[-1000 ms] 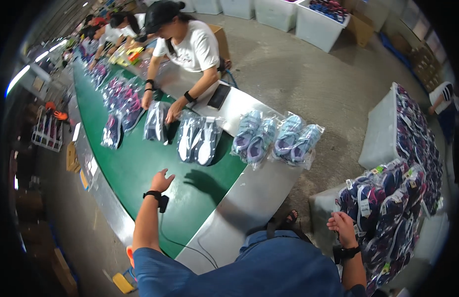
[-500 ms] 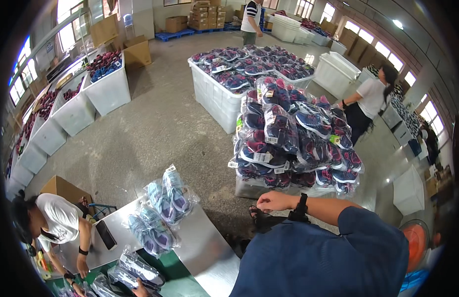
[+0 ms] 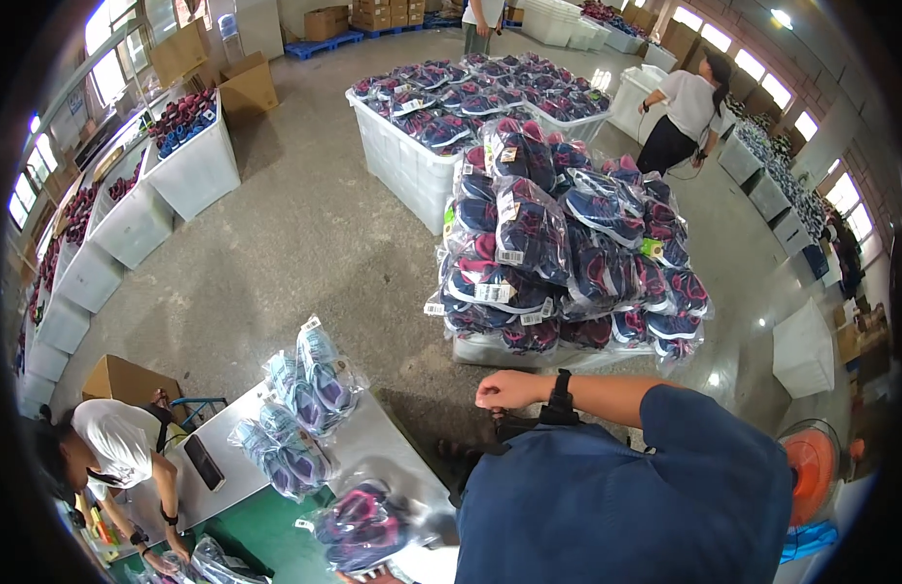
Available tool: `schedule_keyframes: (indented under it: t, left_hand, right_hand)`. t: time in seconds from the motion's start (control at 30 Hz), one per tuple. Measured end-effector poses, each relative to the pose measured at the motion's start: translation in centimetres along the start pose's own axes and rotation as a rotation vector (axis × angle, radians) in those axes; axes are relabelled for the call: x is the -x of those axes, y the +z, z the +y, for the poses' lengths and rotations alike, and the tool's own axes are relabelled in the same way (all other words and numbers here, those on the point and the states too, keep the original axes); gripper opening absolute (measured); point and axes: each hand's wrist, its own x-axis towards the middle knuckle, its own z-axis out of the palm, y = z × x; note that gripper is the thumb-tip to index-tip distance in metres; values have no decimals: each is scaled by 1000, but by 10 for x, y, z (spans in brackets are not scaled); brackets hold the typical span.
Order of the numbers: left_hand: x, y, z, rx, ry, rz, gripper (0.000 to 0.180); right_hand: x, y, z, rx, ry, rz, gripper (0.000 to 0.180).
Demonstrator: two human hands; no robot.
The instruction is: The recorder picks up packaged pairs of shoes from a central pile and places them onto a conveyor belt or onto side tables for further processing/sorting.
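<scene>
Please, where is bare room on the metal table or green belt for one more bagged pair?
The metal table looks bare between the light-blue pairs, the pink-navy pair and the table's right edge. Another patch, on the green belt, lies between the pink-navy pair and the bag by the co-worker's hands. It is crowded around the left hand.

The bent right arm (image 3: 609,397) ends in a loosely curled right hand (image 3: 510,389); the left hand (image 3: 373,577) shows only partly.
</scene>
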Motion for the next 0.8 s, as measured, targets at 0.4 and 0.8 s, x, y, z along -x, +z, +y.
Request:
schedule_keyframes:
  t: [0.4, 0.8]
  left_hand:
    - [79, 58, -4, 479, -314, -185, 94]
    - [49, 49, 188, 735, -647, -936, 54]
  right_hand:
    - [-4, -32, 1, 128, -269, 52, 37]
    - [56, -152, -92, 84, -549, 146, 24]
